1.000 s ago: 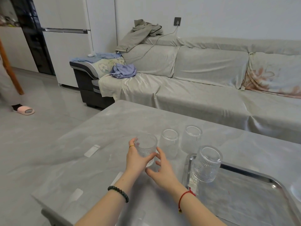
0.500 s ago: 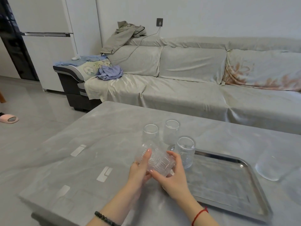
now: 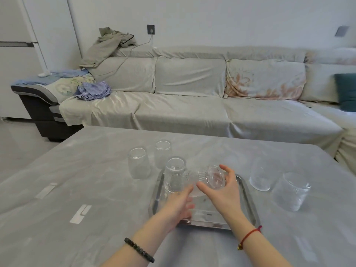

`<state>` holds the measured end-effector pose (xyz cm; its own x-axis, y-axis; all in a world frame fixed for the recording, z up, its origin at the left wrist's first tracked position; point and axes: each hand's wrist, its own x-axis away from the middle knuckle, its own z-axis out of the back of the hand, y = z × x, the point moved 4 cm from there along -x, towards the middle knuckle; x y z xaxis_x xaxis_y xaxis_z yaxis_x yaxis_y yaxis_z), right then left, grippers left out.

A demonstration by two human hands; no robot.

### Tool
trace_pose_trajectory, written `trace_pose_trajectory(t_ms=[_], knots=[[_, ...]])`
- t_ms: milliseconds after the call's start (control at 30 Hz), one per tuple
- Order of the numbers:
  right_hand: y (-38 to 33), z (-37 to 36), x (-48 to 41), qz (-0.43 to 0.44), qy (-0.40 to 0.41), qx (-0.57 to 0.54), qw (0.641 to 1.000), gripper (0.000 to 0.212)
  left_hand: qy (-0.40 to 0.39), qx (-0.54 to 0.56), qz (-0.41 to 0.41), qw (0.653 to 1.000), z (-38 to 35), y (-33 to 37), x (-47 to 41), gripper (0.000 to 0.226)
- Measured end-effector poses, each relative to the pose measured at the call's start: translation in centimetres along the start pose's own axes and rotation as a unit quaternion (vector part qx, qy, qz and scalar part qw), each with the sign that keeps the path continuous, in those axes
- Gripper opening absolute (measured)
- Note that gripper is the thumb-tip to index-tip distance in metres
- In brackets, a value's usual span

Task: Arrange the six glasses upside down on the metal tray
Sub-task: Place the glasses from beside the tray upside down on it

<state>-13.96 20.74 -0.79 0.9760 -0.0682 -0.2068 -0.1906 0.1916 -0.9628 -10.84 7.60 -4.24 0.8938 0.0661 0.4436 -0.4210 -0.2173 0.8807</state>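
A metal tray (image 3: 204,224) lies on the grey table in front of me. One ribbed glass (image 3: 174,176) stands upside down in the tray's back left corner. Over the tray's middle I hold a second ribbed glass (image 3: 209,179) tipped on its side, base to the right. My right hand (image 3: 221,193) wraps its base end. My left hand (image 3: 179,206), blurred, touches its mouth end from below. Two smooth glasses (image 3: 138,163) (image 3: 162,154) stand on the table left of the tray. Right of the tray stand a smooth glass (image 3: 260,177) and a ribbed glass (image 3: 290,191).
The grey table (image 3: 96,180) carries pale tape marks (image 3: 80,213) at the left. Behind it runs a long covered sofa (image 3: 192,108) with clothes on its left end. A white fridge (image 3: 17,54) stands at the far left.
Both hands lifted the ribbed glass off the table, carried it right over the tray and tipped it onto its side. My view swung right, showing two more glasses.
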Motion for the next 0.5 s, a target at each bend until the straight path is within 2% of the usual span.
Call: trace_pose_trajectory(t_ms=[33,100,233,500], knots=[[0.2,0.5,-0.4,0.001,0.002,0.013,1.0,0.077,0.017,-0.043,-0.022,0.999,-0.2,0.1,-0.4,0.042],[0.7,0.9,-1.2,0.007,-0.004,0.042,0.999,0.079,0.037,-0.142,-0.078,0.986,-0.7,0.2,-1.1,0.054],[2.2,0.6,-2.6,0.019,-0.036,0.119,0.992,0.084,0.002,-0.278,-0.166,0.946,-2.3,0.1,-1.9,0.071],[4.1,-1.0,-5.0,0.007,-0.059,0.153,0.986,0.086,-0.014,-0.268,-0.167,0.949,-2.0,-0.7,-4.4,0.077]])
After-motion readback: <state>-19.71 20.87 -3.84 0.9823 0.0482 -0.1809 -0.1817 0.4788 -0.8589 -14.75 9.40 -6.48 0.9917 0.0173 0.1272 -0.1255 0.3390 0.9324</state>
